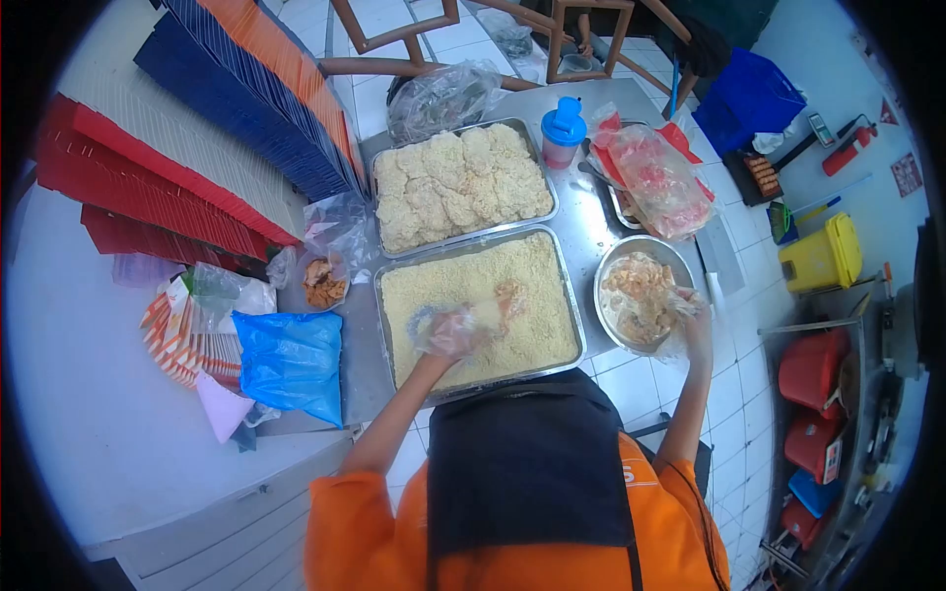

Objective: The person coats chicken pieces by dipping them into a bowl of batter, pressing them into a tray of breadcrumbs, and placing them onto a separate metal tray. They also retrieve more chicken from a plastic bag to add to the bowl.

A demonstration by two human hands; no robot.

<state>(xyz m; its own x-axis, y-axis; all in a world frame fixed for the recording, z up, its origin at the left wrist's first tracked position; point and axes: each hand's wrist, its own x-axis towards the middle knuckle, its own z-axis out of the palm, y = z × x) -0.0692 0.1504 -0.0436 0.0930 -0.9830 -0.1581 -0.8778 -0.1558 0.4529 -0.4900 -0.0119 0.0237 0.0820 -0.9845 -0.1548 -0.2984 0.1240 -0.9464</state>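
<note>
My left hand (455, 333), in a clear plastic glove, is low over the tray of pale crumbs (429, 291). Right beside its fingers lies a piece of meat (510, 298), partly dusted with crumbs; the fingers themselves are blurred. My right hand (688, 305), also gloved and smeared with batter, reaches over the right rim of a round steel bowl (603, 268), its fingers loosely apart. Wet, battered meat pieces (639, 286) fill the bowl. Behind the crumb tray, a second metal tray (552, 202) holds rows of crumb-coated pieces (463, 182).
A blue-lidded cup (563, 133) and a plastic bag with red parts (655, 177) stand at the back right. A knife (710, 276) lies right of the bowl. Stacked folded boxes (177, 177), a blue bag (291, 364) and a bag of brown pieces (323, 284) crowd the left.
</note>
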